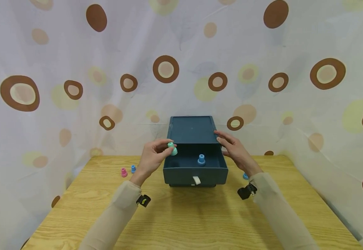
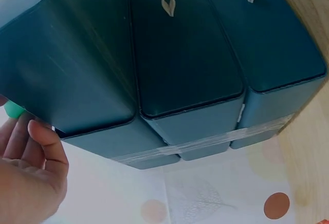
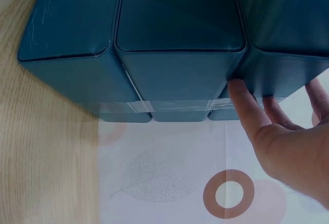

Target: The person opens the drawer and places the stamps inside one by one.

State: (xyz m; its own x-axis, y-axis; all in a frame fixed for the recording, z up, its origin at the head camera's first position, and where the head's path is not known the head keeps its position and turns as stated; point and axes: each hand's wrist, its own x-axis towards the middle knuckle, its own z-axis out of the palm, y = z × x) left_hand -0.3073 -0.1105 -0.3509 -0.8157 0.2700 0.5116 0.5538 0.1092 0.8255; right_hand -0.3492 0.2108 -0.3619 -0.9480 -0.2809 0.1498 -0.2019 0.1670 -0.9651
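My left hand pinches a mint-green flared plastic piece above the left edge of the pulled-out top drawer. Inside that drawer a blue flared piece stands upright, narrow end up. The dark teal drawer cabinet stands against the curtain. On its right side rests my right hand, its fingers extended and holding nothing. The left wrist view catches only a bit of the green piece, partly hidden by the drawer. In the right wrist view my right hand's fingers touch the cabinet's side.
On the wooden table, left of the cabinet, stand a pink piece and a blue one. Another blue piece is partly hidden by my right wrist. A white pull tab sticks out from the drawer front.
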